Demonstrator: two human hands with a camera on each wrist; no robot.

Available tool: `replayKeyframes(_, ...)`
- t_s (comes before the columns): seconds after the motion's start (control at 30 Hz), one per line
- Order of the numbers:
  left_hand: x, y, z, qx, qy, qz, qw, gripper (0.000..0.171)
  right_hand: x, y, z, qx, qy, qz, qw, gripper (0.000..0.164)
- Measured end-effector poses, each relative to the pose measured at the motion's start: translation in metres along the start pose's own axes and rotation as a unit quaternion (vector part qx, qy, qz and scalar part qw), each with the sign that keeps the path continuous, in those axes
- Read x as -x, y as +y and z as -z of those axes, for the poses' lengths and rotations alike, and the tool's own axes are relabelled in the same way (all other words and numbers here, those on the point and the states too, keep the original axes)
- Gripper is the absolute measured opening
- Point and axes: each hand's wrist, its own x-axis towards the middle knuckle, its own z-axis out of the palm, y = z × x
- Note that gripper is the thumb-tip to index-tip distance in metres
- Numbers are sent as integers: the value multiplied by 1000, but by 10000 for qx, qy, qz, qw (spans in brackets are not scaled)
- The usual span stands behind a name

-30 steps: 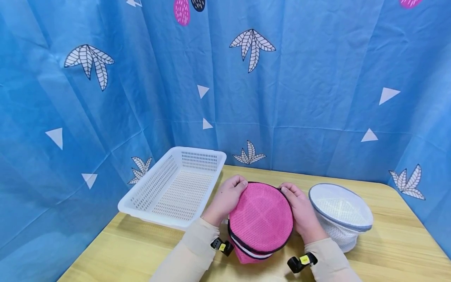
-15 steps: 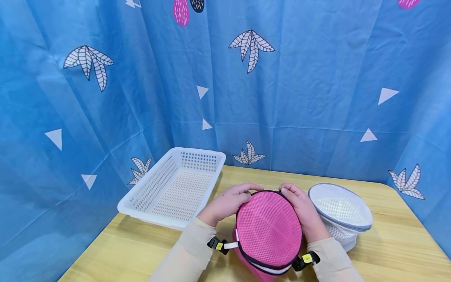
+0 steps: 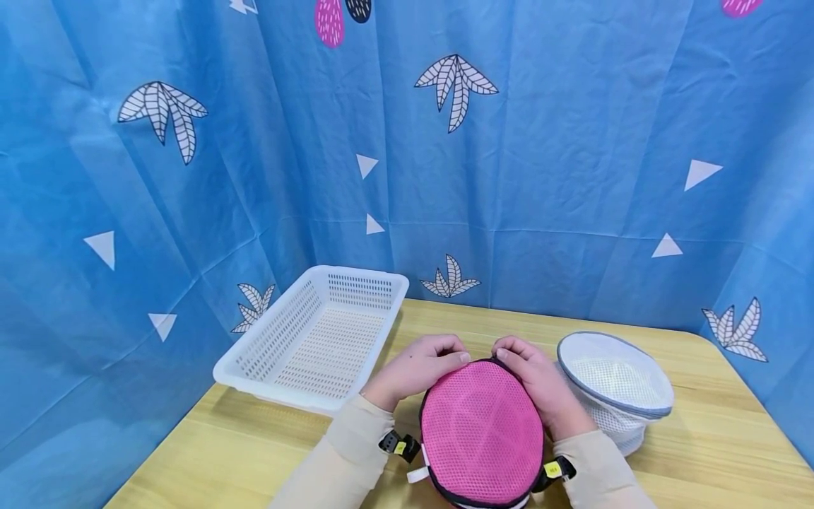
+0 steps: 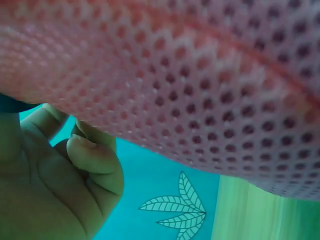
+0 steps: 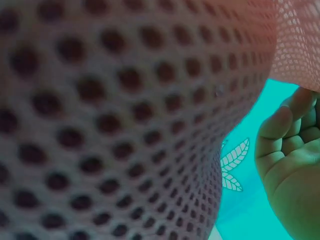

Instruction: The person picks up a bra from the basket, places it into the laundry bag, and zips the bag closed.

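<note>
A round pink mesh laundry bag [image 3: 482,433] with black edging faces up at the front of the table. At its far left rim, my left hand [image 3: 416,371] pinches the edge between thumb and fingers. My right hand [image 3: 539,385] pinches the far right rim by the zipper, close to the left fingertips. A white tag [image 3: 417,474] sticks out on the bag's left side. Pink mesh [image 4: 200,95] fills much of the left wrist view, beside the left palm. In the right wrist view, the mesh [image 5: 115,120] covers most of the frame and the right fingers are curled at its edge.
A white mesh laundry bag [image 3: 613,375] with a grey rim stands just right of my right hand. To the left sits a white perforated plastic basket [image 3: 324,346]. A blue patterned curtain [image 3: 559,177] hangs behind the wooden table [image 3: 706,424].
The pink bag has come down and nearer me, slightly to the right, and its top has tilted. My left hand has shifted right along the rim, closer to my right hand.
</note>
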Motion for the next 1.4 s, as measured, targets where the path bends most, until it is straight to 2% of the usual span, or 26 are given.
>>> replayKeyframes(0.2, -1, -2, -4, -185, -109, 13, 9998, 17, 0, 1, -3, 0, -317, 24, 9995, 18)
replayKeyframes(0.43, -1, -1, -7, -355, -337, 73, 9988, 20, 0, 1, -6, 103, -669, 66, 9977, 35)
replayKeyframes(0.67, -2, -3, -11, -421, -363, -47, 9984, 18, 1, 1, -10, 41, -1080, 259, 9938, 25)
replayKeyframes(0.9, -2, -5, -13, -423, -391, -11, 9983, 16, -1, 5, -9, 35, -1391, 346, 9897, 22)
replayKeyframes(1.17, -3, -4, -12, -734, 33, 76, 9973, 15, 1, 3, -10, 439, -1152, 410, 9915, 28)
replayKeyframes(1.3, -3, -5, -11, -656, 222, 97, 9975, 15, 1, 1, -12, 479, -949, 435, 9934, 27)
replayKeyframes(1.4, -3, -5, -10, -611, 489, 135, 9968, 17, 1, 1, -11, 410, -699, 430, 9958, 24)
